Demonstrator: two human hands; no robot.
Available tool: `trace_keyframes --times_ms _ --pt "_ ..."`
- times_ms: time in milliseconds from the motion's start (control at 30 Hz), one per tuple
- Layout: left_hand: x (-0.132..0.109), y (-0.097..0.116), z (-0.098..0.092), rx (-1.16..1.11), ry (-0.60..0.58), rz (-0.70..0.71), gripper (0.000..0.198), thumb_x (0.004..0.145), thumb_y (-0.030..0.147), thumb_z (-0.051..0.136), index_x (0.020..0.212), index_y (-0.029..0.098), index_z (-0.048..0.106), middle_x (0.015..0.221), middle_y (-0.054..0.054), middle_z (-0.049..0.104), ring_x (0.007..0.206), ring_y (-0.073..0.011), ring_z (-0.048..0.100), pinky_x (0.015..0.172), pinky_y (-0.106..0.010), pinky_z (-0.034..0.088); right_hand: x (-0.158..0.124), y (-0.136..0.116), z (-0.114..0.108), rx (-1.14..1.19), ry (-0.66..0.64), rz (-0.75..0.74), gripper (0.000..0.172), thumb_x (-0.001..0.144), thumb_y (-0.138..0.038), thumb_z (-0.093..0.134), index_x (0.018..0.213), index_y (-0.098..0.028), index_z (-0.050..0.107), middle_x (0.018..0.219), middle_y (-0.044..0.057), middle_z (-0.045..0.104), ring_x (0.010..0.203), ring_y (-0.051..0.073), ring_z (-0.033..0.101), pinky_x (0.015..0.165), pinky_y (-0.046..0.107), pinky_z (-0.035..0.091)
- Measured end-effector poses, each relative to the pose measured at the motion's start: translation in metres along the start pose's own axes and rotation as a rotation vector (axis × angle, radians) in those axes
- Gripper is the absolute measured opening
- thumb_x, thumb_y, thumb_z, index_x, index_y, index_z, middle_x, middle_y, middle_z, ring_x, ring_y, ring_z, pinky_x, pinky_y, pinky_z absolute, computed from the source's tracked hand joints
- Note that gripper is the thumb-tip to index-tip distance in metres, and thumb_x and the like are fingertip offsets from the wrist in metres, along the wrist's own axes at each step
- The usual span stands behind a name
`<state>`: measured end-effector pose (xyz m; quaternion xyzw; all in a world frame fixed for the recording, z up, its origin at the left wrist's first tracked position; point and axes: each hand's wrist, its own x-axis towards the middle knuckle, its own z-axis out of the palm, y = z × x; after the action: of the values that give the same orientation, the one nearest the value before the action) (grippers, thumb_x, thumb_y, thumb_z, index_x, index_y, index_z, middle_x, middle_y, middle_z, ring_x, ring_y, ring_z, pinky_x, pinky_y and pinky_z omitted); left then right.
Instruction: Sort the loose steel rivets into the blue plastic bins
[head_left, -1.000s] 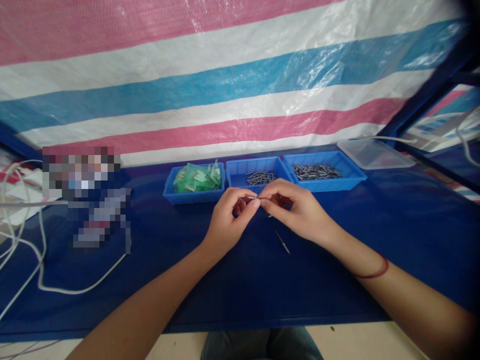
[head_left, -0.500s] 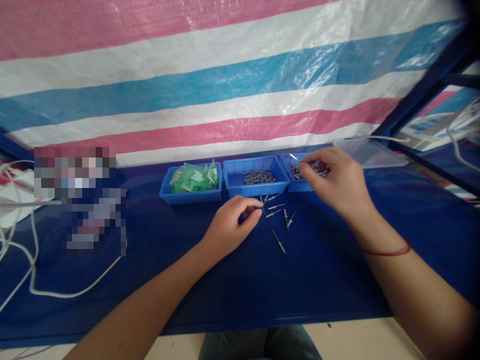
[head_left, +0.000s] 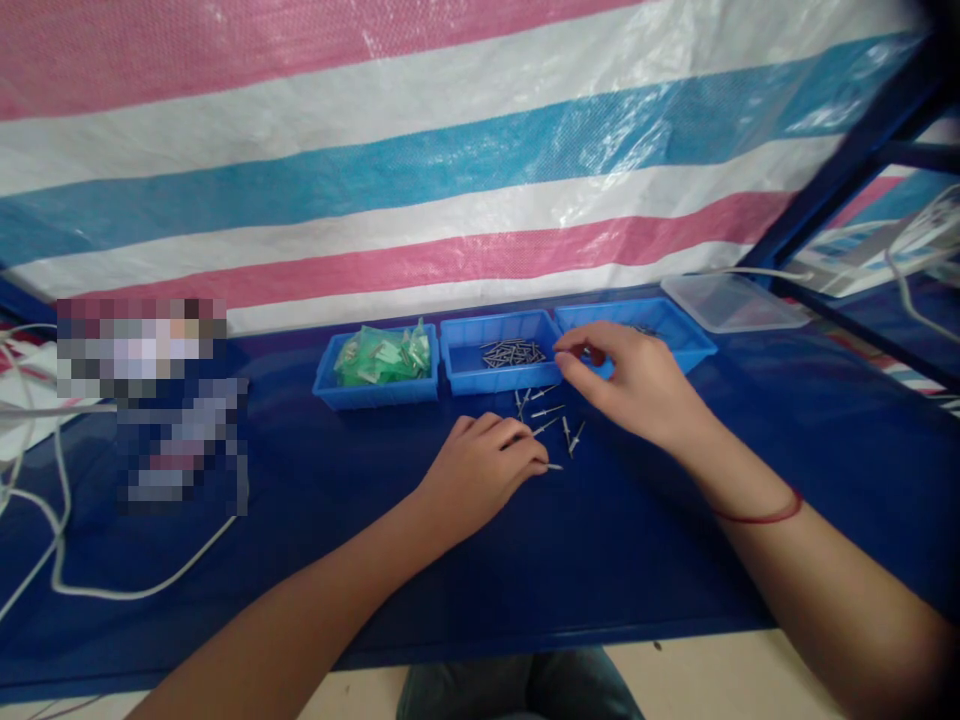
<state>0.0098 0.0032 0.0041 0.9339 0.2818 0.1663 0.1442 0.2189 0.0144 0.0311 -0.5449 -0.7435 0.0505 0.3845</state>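
Close to the table top, my left hand (head_left: pixel 484 470) is closed in a pinch on a rivet (head_left: pixel 554 467), whose tip sticks out past the thumb and forefinger. Several loose pop rivets (head_left: pixel 547 412) lie scattered between my hands, in front of the bins. My right hand (head_left: pixel 630 380) hovers by the corner between the middle bin (head_left: pixel 495 380) and right bin (head_left: pixel 686 352). Its thumb and forefinger are curved and slightly apart, with no rivet visible between them. Silvery rivets lie in the middle bin; my right hand hides much of the right bin's contents.
At the left stands a blue bin (head_left: pixel 375 397) with green-tinted plastic bags. A clear plastic lid (head_left: pixel 735 303) lies at the back right. White cables (head_left: pixel 135 595) run over the left side of the blue table (head_left: pixel 600 580). A striped sheet (head_left: pixel 450 220) hangs behind.
My left hand has moved slightly right and nearer me and has pinched the nearest loose rivet. My right hand has moved left and down from over the right bin; the rivet it held is no longer visible.
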Motion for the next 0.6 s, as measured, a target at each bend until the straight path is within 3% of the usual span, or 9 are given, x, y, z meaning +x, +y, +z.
trace_keyframes --times_ms 133,233,400,600 --pt "0.000 -0.014 -0.007 -0.183 0.183 -0.132 0.019 0.093 0.029 0.047 0.099 0.021 0.063 0.096 -0.004 0.066 0.089 -0.0171 0.059 0.080 -0.030 0.042 -0.004 -0.016 0.002 0.206 -0.273 -0.103 0.010 0.081 -0.019 0.056 0.077 -0.021 0.064 0.073 0.002 0.063 0.060 0.014 0.054 0.056 0.027 0.041" --pt "-0.001 -0.021 -0.012 -0.266 0.295 -0.166 0.018 0.091 0.027 0.049 0.099 0.021 0.064 0.096 -0.004 0.066 0.090 -0.0163 0.060 0.083 -0.028 0.045 -0.007 -0.020 0.006 0.240 -0.367 -0.142 0.008 0.081 -0.022 0.057 0.082 -0.020 0.065 0.076 0.002 0.063 0.061 0.013 0.053 0.058 0.027 0.041" --pt "-0.001 -0.019 -0.012 -0.328 0.356 -0.164 0.015 0.089 0.024 0.054 0.097 0.021 0.065 0.096 -0.004 0.067 0.088 -0.0151 0.062 0.081 -0.027 0.047 -0.008 -0.021 0.013 0.284 -0.380 -0.156 0.011 0.084 -0.024 0.055 0.083 -0.019 0.064 0.077 0.003 0.061 0.063 0.012 0.053 0.059 0.026 0.042" --pt "0.000 -0.014 -0.006 -0.582 0.484 -0.327 0.022 0.082 0.027 0.063 0.102 0.020 0.062 0.093 -0.004 0.069 0.082 -0.0150 0.064 0.074 -0.026 0.050 -0.008 -0.025 0.015 0.364 -0.318 -0.124 0.010 0.084 -0.023 0.055 0.084 -0.019 0.064 0.073 0.002 0.058 0.063 0.012 0.052 0.057 0.025 0.040"
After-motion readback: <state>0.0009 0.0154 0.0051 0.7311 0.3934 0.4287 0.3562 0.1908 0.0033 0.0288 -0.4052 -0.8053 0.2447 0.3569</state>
